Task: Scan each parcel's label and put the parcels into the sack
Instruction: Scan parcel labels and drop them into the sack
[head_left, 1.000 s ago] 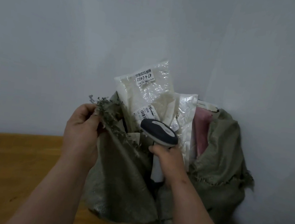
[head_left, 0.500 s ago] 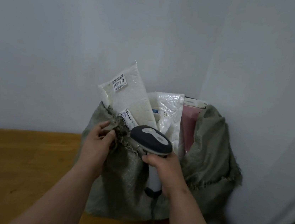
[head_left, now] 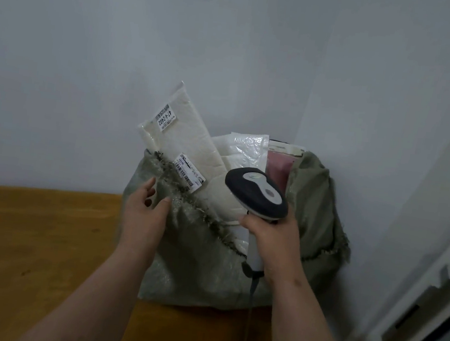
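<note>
Head cam: left hand (head_left: pixel 143 212) lies loose-fingered against the sack (head_left: pixel 194 251) front, just under its frayed rim. Right hand (head_left: pixel 272 238) grips the scanner (head_left: pixel 256 194) beside it. Parcels (head_left: pixel 182 136) poke out of the sack right above both hands.

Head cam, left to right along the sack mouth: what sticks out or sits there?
Left hand on the frayed grey-green woven sack → tall white parcel with barcode label → crinkled clear-plastic white parcel → grey-and-white handheld scanner in the right hand → pink parcel.
</note>
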